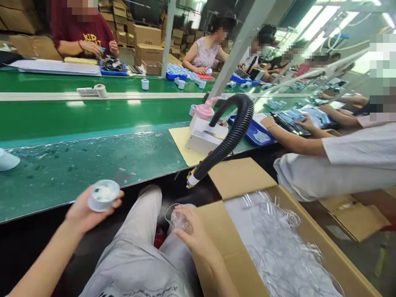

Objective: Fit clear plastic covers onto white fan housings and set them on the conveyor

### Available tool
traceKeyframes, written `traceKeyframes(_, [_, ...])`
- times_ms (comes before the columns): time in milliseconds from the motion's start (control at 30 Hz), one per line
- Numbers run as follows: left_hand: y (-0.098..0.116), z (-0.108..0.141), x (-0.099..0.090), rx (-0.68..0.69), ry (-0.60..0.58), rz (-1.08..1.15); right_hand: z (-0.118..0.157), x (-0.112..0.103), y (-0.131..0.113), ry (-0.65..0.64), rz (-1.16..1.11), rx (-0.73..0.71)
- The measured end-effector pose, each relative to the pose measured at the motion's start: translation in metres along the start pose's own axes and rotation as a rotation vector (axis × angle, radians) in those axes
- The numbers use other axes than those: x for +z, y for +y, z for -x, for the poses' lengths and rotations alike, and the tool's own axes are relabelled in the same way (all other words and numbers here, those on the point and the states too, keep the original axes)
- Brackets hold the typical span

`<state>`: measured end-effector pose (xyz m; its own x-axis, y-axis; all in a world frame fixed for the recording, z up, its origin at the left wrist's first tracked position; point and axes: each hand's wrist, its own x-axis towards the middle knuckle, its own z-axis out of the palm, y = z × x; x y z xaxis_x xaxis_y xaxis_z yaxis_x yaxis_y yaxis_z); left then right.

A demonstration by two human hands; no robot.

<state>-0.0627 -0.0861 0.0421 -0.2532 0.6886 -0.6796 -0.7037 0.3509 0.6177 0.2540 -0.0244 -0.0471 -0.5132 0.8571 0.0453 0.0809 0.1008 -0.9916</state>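
My left hand [81, 212] is wrapped round a pale blue round plastic housing [104, 197], its open end tilted up with white parts inside. Above my lap, my right hand [198, 231] grips a clear plastic cup [180, 219] by its side. The two pieces are apart. To the right of my right hand stands an open cardboard box [229, 243], full of more clear plastic cups [287, 239]. The end of a black corrugated hose [229, 144] hangs just above the clear cup.
A white machine with a pink top [204, 132] stands on yellow card at the bench edge [123, 169]. Beyond runs a green conveyor [130, 113] carrying pale blue housings [145, 84]. A co-worker sits close on the right, near a blue tray [260, 134]; others work across the line.
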Motion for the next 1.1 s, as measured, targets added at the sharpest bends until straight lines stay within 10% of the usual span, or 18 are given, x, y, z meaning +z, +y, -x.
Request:
traceKeyframes(167, [-0.067,-0.032,0.07,-0.256,-0.65,-0.494,0.023,-0.011,-0.045,0.017,0.99,-0.42])
traceKeyframes(333, [-0.085,-0.025,0.095,0.315,-0.938,-1.122,0.03,-0.007,-0.048,0.13,1.235,-0.304])
traceKeyframes(433, [-0.086,-0.019,0.093,0.607,-0.903,-1.238,0.032,-0.008,-0.047,0.047,1.016,-0.209])
traceKeyframes(700, [-0.099,-0.037,0.068,0.712,-0.81,-1.084,0.024,-0.005,-0.06,0.128,0.315,-0.04])
traceKeyframes(967, [-0.092,-0.032,0.068,0.366,-0.925,-0.888,0.015,-0.016,-0.053,0.136,-0.098,0.053])
traceKeyframes(1100, [-0.087,-0.021,0.068,0.154,-0.842,-0.652,0.02,-0.021,-0.057,-0.007,0.171,-0.126])
